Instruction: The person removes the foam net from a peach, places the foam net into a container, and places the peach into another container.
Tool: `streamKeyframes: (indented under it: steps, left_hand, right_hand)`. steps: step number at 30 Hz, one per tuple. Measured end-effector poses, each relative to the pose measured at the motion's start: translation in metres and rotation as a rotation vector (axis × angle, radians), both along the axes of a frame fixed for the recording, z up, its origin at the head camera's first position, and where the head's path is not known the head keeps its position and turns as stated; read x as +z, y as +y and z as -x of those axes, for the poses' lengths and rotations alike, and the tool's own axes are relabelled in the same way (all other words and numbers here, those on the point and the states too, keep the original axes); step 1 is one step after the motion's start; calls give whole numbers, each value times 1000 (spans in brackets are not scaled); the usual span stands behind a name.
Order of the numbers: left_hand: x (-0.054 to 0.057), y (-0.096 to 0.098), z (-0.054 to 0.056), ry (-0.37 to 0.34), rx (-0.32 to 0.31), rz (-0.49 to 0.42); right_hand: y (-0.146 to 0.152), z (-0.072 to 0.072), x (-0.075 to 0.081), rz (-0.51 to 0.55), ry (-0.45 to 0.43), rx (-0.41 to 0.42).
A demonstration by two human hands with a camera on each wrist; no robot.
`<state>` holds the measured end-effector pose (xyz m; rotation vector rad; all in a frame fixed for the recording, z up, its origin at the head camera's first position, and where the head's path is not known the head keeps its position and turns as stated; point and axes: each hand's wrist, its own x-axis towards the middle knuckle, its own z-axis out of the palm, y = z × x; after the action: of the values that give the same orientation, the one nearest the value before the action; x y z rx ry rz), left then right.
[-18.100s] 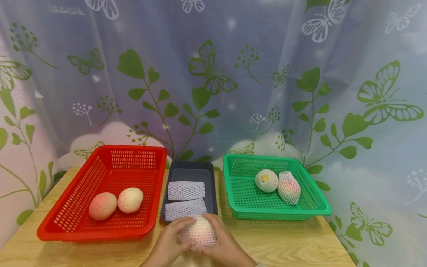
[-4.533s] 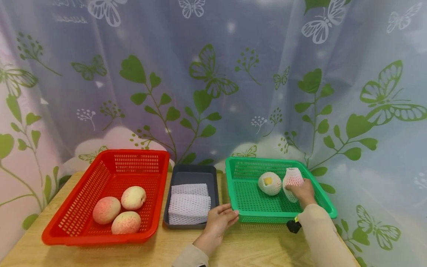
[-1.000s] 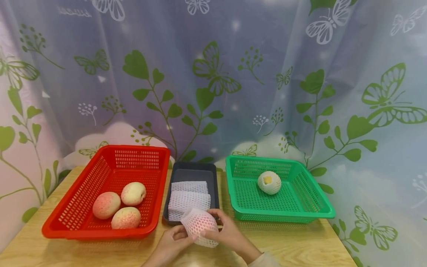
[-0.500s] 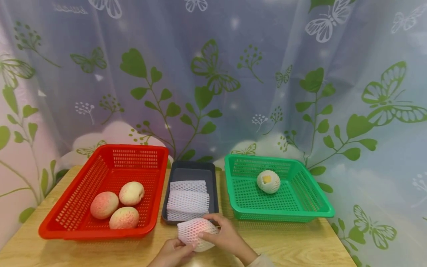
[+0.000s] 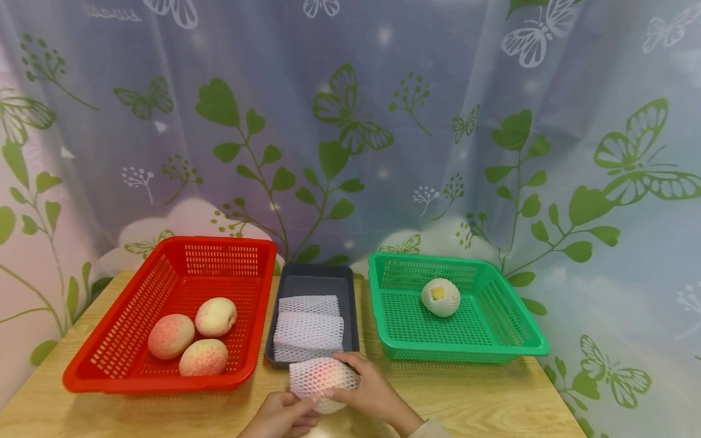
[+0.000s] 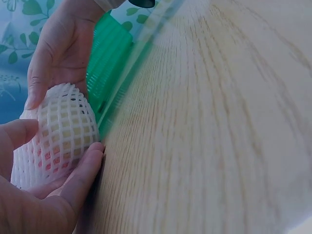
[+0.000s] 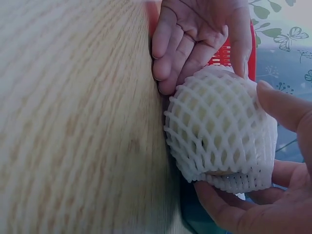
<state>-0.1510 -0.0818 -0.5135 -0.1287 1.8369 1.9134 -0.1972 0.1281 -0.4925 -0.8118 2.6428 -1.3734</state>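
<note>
A peach in a white foam net sleeve is held between both hands over the table, just in front of the dark tray. My right hand grips its right side, thumb on the near face and fingers behind. At the lower left, my left hand pinches the netted peach between thumb and fingers. The left wrist view shows red patches through the net mesh. From the right wrist side, the sleeve's open rim hangs loose past pale fruit.
Several folded foam nets lie in the dark tray. To the left, a red basket holds three bare peaches. The green basket on the right contains one netted fruit with a yellow patch.
Earlier my right hand gripped the netted peach in the green basket; now both hands hold it before the tray. Its sleeve end has turned leftward. The red basket went from two peaches to three.
</note>
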Motion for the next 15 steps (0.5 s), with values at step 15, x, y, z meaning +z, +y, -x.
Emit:
streamKeyframes:
  steps: [15]
  left_hand:
    - [-3, 0, -2, 35, 12, -6]
  right_hand:
    - [0, -2, 1, -17, 28, 3]
